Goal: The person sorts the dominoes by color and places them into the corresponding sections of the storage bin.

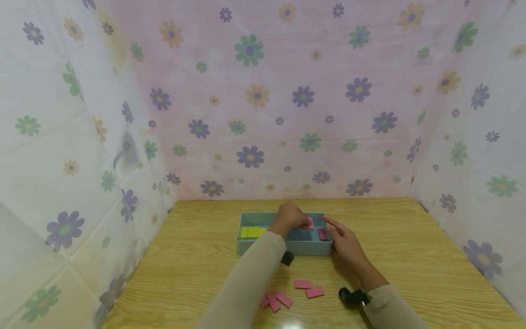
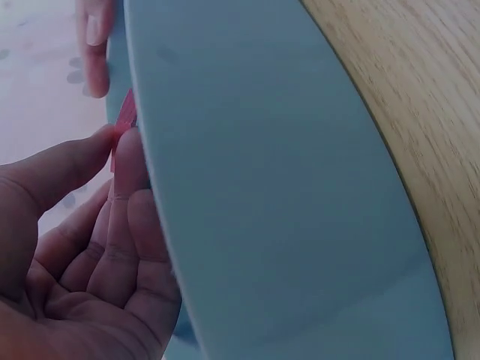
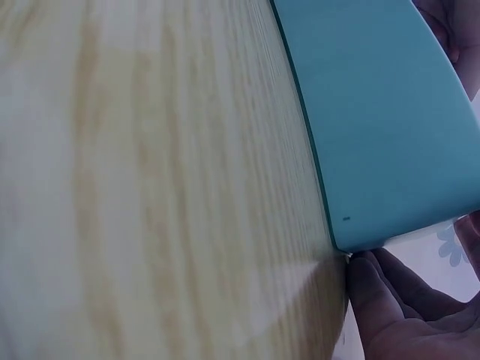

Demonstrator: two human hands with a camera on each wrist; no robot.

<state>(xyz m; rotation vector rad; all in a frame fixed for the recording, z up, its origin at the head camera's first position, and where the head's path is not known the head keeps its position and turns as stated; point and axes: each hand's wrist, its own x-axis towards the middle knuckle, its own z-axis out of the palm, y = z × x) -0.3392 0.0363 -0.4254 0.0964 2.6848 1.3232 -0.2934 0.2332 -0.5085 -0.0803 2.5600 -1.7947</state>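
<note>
A light blue rectangular box [image 1: 308, 248] stands on the table. My left hand [image 1: 291, 216] reaches over its front wall and pinches a small pink tile [image 1: 311, 223] between thumb and fingers; the left wrist view shows this tile [image 2: 126, 112] edge-on, just behind the box wall. Another pink tile [image 1: 322, 234] lies inside at the right end. Yellow tiles [image 1: 251, 232] lie at the left end, partly hidden by my left forearm. At the box's right end, my right hand [image 1: 348, 244] touches the outside with extended fingers; in the right wrist view its fingertips [image 3: 364, 274] meet the lower corner.
Several loose pink tiles [image 1: 283, 299] lie on the wooden table [image 1: 197, 260] in front of the box, some overlapping, partly beside my left sleeve. Flower-printed cloth [image 1: 269, 114] hangs behind the table and along both sides.
</note>
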